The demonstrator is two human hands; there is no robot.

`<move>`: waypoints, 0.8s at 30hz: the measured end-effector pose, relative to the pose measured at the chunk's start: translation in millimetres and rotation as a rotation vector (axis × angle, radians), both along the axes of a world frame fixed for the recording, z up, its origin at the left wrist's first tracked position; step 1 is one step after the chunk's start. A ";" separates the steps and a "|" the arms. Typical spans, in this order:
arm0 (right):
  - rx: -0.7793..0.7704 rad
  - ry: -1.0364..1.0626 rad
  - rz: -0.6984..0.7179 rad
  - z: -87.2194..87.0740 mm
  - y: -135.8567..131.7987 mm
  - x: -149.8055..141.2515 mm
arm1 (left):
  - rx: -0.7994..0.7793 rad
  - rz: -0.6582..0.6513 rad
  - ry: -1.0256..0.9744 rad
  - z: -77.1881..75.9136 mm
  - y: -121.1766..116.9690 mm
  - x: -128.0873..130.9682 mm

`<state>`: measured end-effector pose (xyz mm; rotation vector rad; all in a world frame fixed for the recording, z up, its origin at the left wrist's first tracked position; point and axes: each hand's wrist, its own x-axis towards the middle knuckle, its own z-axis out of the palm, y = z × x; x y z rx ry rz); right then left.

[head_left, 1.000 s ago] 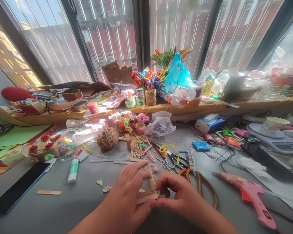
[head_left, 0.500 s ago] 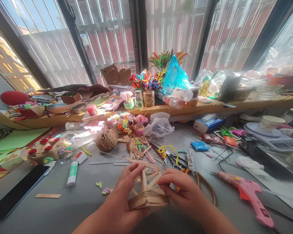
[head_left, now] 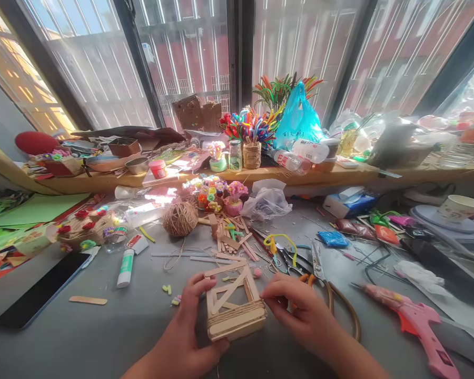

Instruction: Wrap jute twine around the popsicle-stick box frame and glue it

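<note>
While the stick box (head_left: 237, 327) was gripped by the left hand (head_left: 188, 323) at lower centre, its right edge was flanked by the right hand (head_left: 302, 310), whose grip couldn't be made out; a glue gun (head_left: 413, 316) was spotted lower right.

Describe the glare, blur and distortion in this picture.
Head view: sunlight bleaches patches near the pink jar; head view: the window frame splays outward toward the top; head view: haze softens the ledge's right end, while the stick frame looks clearer.
</note>
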<state>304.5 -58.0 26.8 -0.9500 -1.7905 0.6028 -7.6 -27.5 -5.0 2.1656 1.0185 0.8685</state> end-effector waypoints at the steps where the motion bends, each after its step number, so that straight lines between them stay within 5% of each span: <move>1: -0.003 0.000 -0.001 -1.2 -0.3 -0.4 | 0.033 0.006 0.024 6.8 -0.4 0.6; 5: -0.008 -0.006 0.006 -4.7 -1.2 -0.4 | 0.184 0.007 0.055 52.3 1.2 19.7; 10: 0.009 -0.017 0.013 -0.8 -1.4 -0.1 | 0.239 -0.205 0.301 92.6 11.1 61.8; 24: -0.089 0.021 0.062 -0.9 0.4 2.3 | 0.202 -0.128 0.354 78.0 11.6 60.2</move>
